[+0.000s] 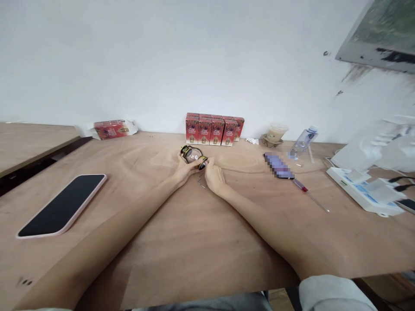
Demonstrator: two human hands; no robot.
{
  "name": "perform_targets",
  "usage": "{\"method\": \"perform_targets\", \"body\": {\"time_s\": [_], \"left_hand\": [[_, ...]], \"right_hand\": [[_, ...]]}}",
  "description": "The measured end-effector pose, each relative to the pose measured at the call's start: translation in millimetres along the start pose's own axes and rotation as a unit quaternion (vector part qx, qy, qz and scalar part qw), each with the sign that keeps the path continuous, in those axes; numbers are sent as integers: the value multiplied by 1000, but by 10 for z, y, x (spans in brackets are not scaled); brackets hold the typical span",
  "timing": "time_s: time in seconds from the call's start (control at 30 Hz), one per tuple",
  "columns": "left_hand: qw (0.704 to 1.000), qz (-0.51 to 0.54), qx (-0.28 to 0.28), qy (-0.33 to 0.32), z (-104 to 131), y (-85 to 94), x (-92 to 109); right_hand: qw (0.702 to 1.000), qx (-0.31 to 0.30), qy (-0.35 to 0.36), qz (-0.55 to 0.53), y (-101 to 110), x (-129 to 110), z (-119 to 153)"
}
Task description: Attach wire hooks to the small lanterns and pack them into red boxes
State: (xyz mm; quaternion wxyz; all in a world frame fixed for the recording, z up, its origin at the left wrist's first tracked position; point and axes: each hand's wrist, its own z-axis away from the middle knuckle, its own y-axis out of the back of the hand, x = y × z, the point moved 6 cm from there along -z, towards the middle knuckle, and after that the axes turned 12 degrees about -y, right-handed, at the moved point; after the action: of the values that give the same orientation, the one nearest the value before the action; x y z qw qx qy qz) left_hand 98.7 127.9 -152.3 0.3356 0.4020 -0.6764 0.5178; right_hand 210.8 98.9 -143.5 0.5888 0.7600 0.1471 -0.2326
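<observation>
A small black and gold lantern (193, 155) with a clear middle lies tilted over the table, between my two hands. My left hand (184, 169) is closed around its near side, with the thumb toward the dark base. At the base end, the fingers of my right hand (214, 175) are pinched together; what they grip, if anything, is too small to make out. A thin bent wire (201, 183) shows just below the lantern, between the hands.
Several red boxes (210, 131) stand by the wall; an opened one (111, 129) lies left. A phone (63, 205) rests at left. Rightward are a cup (275, 133), a bottle (304, 141), a blurred-out phone (278, 166), a screwdriver (311, 196) and a power strip (363, 194).
</observation>
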Motion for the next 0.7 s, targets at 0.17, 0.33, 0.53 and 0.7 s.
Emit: {"method": "perform_targets", "body": {"time_s": [0.17,0.33,0.53,0.7], "left_hand": [[1000,8,-4,-15,-19,9,-12],[1000,11,-6,-23,-32,24,-19],[1000,13,-1,-22,-28,27,-16],[1000,9,-5,-17,-34,32,-28]], "right_hand": [[993,36,56,-101,-9,32,-79],[973,54,118,-192,17,32,-90],[950,58,150,-267,19,34,-60],[944,71,141,-289,36,71,-56]]}}
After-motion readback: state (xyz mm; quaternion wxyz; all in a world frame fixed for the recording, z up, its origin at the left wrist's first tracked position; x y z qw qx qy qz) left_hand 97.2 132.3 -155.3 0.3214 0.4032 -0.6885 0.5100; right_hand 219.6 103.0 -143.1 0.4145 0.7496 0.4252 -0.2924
